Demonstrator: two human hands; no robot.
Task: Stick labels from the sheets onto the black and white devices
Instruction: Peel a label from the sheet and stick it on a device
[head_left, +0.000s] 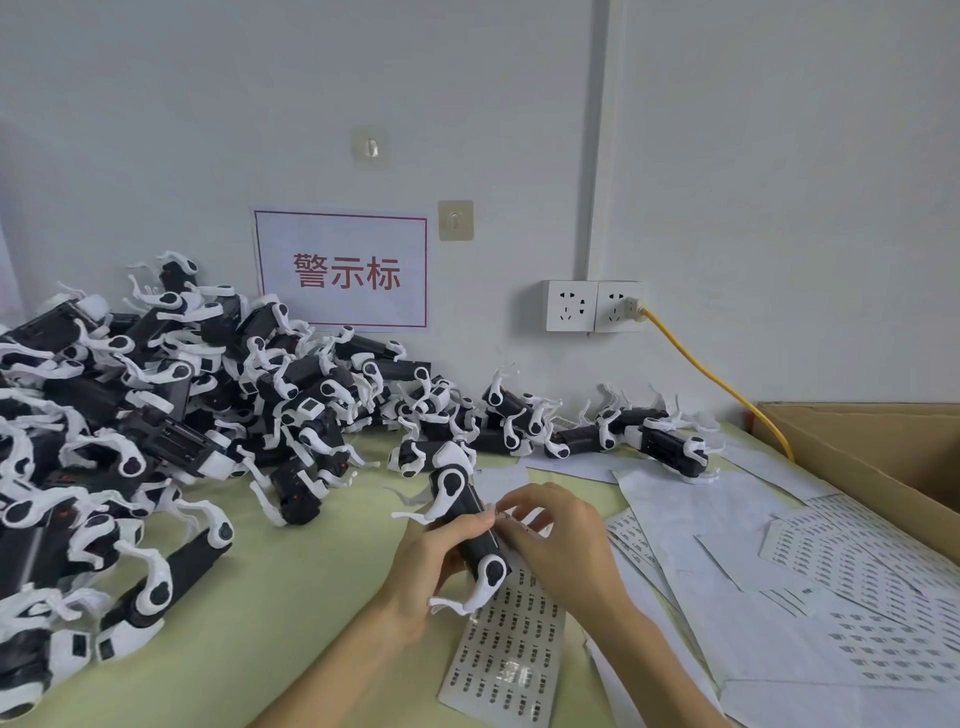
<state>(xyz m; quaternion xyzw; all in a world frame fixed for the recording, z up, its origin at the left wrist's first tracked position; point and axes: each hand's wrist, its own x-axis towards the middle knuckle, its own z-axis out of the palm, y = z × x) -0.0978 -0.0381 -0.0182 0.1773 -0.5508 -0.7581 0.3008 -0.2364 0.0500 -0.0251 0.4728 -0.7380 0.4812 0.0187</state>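
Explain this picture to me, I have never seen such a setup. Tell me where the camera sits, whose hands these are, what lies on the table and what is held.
No machine here: a person works with bare hands, and the one picture comes from a camera worn on the head, looking forward and down. The left hand grips a black and white device, a black body with white jointed legs. The right hand pinches at that body with its fingers, probably pressing a label on; the label itself is too small to make out. Under the hands lies a label sheet on the pale green table. More sheets are spread to the right, beside a cardboard box. A big pile of the same devices fills the left side, against the wall.
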